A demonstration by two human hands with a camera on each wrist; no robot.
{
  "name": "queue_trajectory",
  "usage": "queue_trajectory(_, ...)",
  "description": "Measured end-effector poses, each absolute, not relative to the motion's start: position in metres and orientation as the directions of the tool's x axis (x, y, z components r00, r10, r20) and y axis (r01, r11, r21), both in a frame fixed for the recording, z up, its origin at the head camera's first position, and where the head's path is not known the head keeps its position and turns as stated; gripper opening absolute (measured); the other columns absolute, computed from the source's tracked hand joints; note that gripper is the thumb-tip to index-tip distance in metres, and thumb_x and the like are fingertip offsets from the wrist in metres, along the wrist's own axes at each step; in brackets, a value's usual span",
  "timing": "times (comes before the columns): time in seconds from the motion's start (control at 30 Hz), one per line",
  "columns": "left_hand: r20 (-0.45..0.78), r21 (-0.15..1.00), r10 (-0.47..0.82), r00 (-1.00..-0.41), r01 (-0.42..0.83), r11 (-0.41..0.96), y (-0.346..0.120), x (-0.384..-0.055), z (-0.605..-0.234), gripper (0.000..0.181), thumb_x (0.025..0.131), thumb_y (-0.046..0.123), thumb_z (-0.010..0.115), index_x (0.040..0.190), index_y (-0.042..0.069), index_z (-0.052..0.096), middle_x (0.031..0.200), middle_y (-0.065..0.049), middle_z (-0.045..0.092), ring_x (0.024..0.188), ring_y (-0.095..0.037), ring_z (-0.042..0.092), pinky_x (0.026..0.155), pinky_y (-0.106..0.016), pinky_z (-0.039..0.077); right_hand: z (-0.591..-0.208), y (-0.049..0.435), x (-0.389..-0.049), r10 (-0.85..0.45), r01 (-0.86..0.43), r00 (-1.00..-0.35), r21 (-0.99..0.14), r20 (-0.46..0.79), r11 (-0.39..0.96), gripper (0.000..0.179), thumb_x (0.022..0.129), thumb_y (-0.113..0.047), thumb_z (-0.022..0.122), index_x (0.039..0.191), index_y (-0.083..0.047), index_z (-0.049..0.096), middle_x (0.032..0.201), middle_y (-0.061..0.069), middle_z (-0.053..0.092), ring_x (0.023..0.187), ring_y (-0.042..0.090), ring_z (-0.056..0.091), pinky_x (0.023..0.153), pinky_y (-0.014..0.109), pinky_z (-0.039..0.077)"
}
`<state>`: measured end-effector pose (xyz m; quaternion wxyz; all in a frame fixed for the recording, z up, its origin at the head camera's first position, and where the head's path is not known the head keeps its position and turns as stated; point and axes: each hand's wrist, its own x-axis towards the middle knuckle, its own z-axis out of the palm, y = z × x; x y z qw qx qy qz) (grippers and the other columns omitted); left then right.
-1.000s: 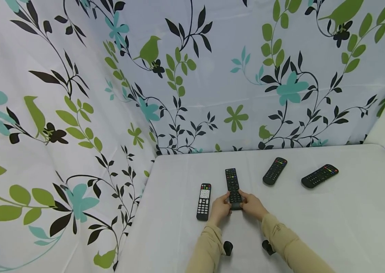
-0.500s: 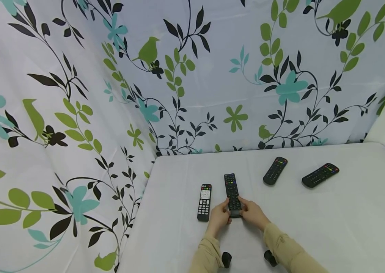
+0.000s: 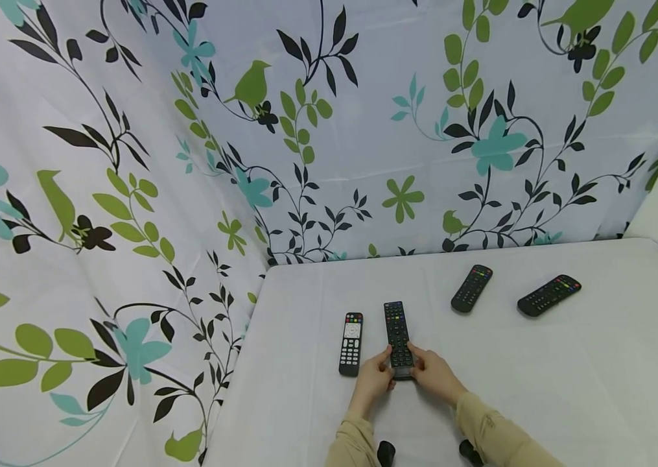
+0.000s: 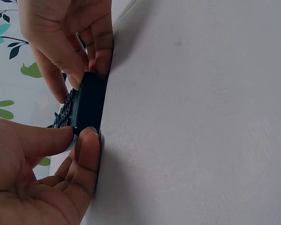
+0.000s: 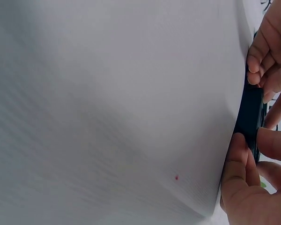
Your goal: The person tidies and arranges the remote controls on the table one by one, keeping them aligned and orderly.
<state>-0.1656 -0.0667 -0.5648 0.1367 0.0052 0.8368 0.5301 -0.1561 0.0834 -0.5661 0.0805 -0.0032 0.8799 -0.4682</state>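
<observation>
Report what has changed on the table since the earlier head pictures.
The held remote has moved toward the person, the left hand and right hand coming with it. Neither let go. The white-keyed remote, the far-right remote and its neighbour stayed put.

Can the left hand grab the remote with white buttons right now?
Probably yes, if it lets go first: the left hand holds another remote, but nothing shows between that hand and the white-buttoned remote.

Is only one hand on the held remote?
No, the left hand and right hand both grip that remote from opposite sides, at its near end.
</observation>
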Motion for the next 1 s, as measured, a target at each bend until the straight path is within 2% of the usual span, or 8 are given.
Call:
queue_trajectory(0.27,-0.232,0.874,0.143,-0.962,-0.142,0.465,-0.072,-0.162,-0.565,0.049,0.085,-0.003,0.054,0.133,0.009,0.050,0.059,0.004,0.045,0.051,-0.006,0.051,0.050,-0.018,0.045,-0.567,0.078,-0.150,-0.087,0.059,-0.988,-0.837,-0.127,0.544,0.055,0.079,0.002,0.060,0.132,0.006,0.046,0.067,0.003,0.053,0.060,0.013,0.042,0.055,0.024,0.035)
queue_trajectory(0.47,-0.192,0.854,0.152,-0.970,-0.089,0.513,-0.071,-0.163,-0.561,0.052,0.082,-0.003,0.054,0.133,0.007,0.051,0.059,0.005,0.047,0.050,-0.005,0.049,0.048,-0.018,0.041,-0.568,0.078,-0.151,-0.058,0.076,-0.990,-0.831,-0.129,0.551,0.057,0.078,0.001,0.059,0.133,0.004,0.046,0.069,0.003,0.054,0.061,0.013,0.044,0.055,0.024,0.036)
queue_trajectory(0.7,-0.119,0.826,0.183,-0.976,0.005,0.564,-0.071,-0.162,-0.556,0.056,0.074,-0.006,0.055,0.130,0.001,0.052,0.054,0.004,0.049,0.046,-0.004,0.041,0.044,-0.017,0.035,-0.569,0.076,-0.152,-0.054,0.043,-0.994,-0.817,-0.090,0.575,0.056,0.076,0.000,0.057,0.130,0.009,0.047,0.071,0.004,0.052,0.062,0.013,0.043,0.054,0.024,0.035)
queue_trajectory(1.0,-0.071,0.790,0.150,-0.986,0.036,0.613,-0.069,-0.156,-0.549,0.051,0.074,0.001,0.062,0.124,-0.003,0.055,0.061,0.000,0.056,0.051,-0.003,0.042,0.047,-0.017,0.036,-0.562,0.082,-0.142,-0.031,0.063,-0.994,-0.800,-0.102,0.597,0.048,0.082,-0.009,0.059,0.127,0.006,0.050,0.074,0.002,0.056,0.066,0.013,0.046,0.059,0.026,0.038)
